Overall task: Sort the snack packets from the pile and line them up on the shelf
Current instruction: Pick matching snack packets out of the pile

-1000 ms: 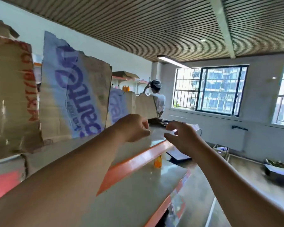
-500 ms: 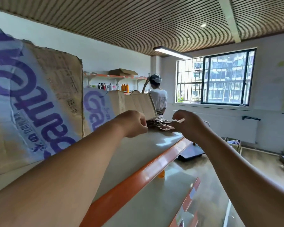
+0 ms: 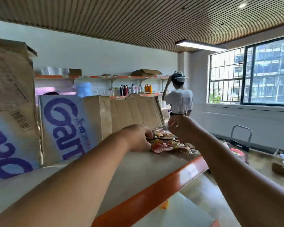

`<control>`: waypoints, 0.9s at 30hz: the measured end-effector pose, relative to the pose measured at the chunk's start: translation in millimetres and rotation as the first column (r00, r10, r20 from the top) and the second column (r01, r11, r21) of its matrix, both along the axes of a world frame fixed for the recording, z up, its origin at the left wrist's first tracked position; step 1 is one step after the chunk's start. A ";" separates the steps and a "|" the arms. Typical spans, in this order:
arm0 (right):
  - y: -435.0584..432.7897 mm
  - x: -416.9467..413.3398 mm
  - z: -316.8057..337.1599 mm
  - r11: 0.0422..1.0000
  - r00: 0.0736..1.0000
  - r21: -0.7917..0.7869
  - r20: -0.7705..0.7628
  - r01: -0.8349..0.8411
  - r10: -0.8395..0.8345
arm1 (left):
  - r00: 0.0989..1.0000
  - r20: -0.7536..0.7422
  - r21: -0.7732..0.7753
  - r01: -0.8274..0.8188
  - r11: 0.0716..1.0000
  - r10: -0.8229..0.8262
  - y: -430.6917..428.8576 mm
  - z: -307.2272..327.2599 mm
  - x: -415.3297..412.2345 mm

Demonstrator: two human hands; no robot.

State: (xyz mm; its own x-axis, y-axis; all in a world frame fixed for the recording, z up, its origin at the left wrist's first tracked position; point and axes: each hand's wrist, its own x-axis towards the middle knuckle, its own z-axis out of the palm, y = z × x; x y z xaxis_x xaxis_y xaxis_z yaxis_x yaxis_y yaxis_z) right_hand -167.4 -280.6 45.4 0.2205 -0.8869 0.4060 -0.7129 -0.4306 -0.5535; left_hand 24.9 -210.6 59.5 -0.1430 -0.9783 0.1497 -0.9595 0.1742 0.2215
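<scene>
Reaching along the shelf point(image 3: 146, 171), both hands have arrived at the pile of snack packets point(image 3: 167, 143), so sorting can start: my left hand point(image 3: 136, 138) curls onto its near edge, my right hand point(image 3: 179, 126) blurs just beyond, grips unclear. Left of my fingers point(image 3: 148, 136), a cardboard box point(image 3: 64, 125) shows purple letters, roughly "Gan".

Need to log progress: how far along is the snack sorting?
Done: no lined-up row visible; the snack packets lie heaped on the shelf. In hand: the left hand touches the heap, the right hand hovers above it. Left: sorting and lining up everything.
</scene>
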 end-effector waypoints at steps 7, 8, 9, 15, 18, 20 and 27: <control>-61.0 -7.2 -12.6 0.997 0.986 -0.056 -0.162 -0.051 0.041 | 0.978 0.193 -0.043 0.085 0.995 -0.075 -25.0 -28.2 -27.8; -64.9 -7.6 -17.6 0.997 0.984 -0.048 -0.172 -0.055 0.046 | 0.970 0.230 -0.087 0.098 0.991 -0.076 -27.3 -31.3 -28.0; -67.5 -7.3 -22.0 0.997 0.982 -0.045 -0.180 -0.062 0.053 | 0.964 0.252 -0.123 0.116 0.986 -0.082 -28.3 -33.1 -27.9; -75.8 -8.2 -32.6 0.995 0.946 0.000 -0.309 -0.101 0.096 | 0.980 0.188 -0.238 0.108 0.965 -0.063 -29.8 -30.2 -26.2; -74.6 -7.9 -23.8 0.992 0.916 0.045 -0.381 -0.120 0.128 | 0.995 0.087 -0.288 0.074 0.955 -0.050 -29.5 -23.5 -22.4; -75.3 -4.3 -19.4 0.989 0.892 0.100 -0.431 -0.107 0.140 | 0.999 -0.001 -0.335 0.031 0.942 -0.034 -30.3 -17.5 -17.1; -69.7 1.0 -7.1 0.975 0.824 0.197 -0.532 -0.104 0.195 | 0.923 -0.380 -0.357 -0.204 0.911 0.058 -34.8 -8.1 8.4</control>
